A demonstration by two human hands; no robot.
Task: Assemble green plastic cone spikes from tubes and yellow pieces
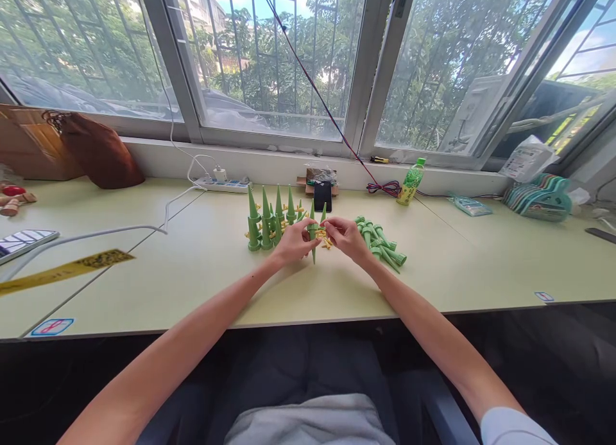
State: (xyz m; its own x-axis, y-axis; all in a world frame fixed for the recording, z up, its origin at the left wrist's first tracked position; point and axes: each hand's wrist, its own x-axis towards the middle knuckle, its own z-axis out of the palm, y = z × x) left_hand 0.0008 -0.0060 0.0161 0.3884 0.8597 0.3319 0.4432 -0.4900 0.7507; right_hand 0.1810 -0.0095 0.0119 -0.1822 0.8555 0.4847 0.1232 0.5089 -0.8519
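Observation:
My left hand (294, 241) is closed round a green plastic watering spike (314, 255), which stands upright with its point down. Close on its right, my right hand (347, 237) pinches at the spike's upper side; whatever lies between these fingertips is too small to make out. Left of the hands, several green spikes (253, 230) stand upright in rows, some with yellow pieces at their sides. Small yellow pieces (327, 244) lie on the table between and behind my hands. A pile of loose green spikes (380, 239) lies just right of my right hand.
On the pale table (462, 265), a black phone (322, 196) and a power strip (226, 184) lie toward the window. A green-capped bottle (411, 182) stands at the back right. A white cable (110, 228) and a yellow strap (67, 271) cross the left side.

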